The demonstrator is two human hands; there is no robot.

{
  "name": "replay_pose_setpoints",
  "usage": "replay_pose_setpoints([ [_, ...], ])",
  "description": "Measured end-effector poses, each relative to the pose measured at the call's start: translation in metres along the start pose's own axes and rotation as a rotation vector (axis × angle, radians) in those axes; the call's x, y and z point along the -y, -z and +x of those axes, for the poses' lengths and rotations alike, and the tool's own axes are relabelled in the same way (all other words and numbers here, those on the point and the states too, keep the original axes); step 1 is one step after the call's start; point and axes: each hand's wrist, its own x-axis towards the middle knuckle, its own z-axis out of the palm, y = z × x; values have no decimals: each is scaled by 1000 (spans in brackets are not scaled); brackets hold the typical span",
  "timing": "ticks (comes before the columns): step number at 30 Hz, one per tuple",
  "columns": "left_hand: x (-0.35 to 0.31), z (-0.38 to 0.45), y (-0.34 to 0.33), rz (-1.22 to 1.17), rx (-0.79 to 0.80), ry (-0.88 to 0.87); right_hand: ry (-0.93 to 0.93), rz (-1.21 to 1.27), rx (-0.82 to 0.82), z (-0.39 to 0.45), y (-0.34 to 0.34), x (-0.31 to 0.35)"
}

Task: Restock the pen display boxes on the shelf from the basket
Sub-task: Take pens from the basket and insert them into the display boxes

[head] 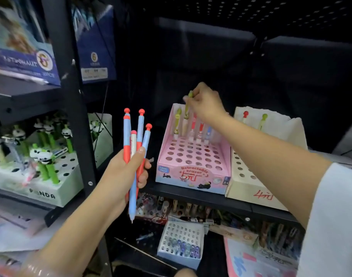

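Note:
My left hand grips a bunch of blue-and-red pens with round red tops, held upright in front of the shelf post. My right hand reaches over the pink display box and pinches a yellow-green pen that stands in the box's back row. Several other pens stand in that back row; the holes in front of them are bare. The basket is not in view.
A cream display box with two pens stands right of the pink one. Left of the black shelf post sits a white panda pen box. A lower shelf holds more pen boxes.

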Motion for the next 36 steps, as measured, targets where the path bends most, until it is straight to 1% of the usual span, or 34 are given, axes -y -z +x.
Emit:
replay_pose_setpoints([
  [2,3,0,2,-5,-8,11,-22,35,-7,5,3,-1],
  [8,8,-1,-2,-7,-13,16,-45,-16,3,6,6,-7],
  [10,8,-1,-5,-9,-8,21,-51,-28,35,3,4,-11],
  [12,7,-2,-7,-7,1,20,-30,-120,113,0,-2,-14],
  [15,6,-4,-9,10,10,13,-18,-385,207,-2,-10,-14],
  [18,5,-8,-11,17,14,11,-25,-520,214,-2,-8,-9],
  [20,3,-10,-13,20,17,5,25,-530,149,-8,-3,-3],
  [21,2,-11,-14,21,20,0,68,-483,78,-13,-1,2],
  [22,1,-12,-16,23,22,-7,106,-383,14,-20,2,8],
  [23,1,-13,-18,26,24,-15,112,-228,5,-29,5,15],
  [24,0,-13,-20,28,25,-25,76,-49,72,-40,7,23],
  [25,0,-14,-23,29,24,-35,13,119,183,-53,10,30],
  [26,0,-15,-26,28,22,-44,-52,251,294,-67,12,36],
  [27,0,-16,-30,24,19,-50,-101,329,382,-82,14,39],
  [29,0,-18,-38,10,26,-56,-135,433,483,-106,17,38],
  [30,0,-19,-42,4,36,-56,-143,481,499,-114,19,37],
  [34,3,-25,-59,-1,85,-36,-212,570,449,-122,36,34],
  [36,4,-27,-66,23,97,-28,-225,567,476,-124,45,32],
])
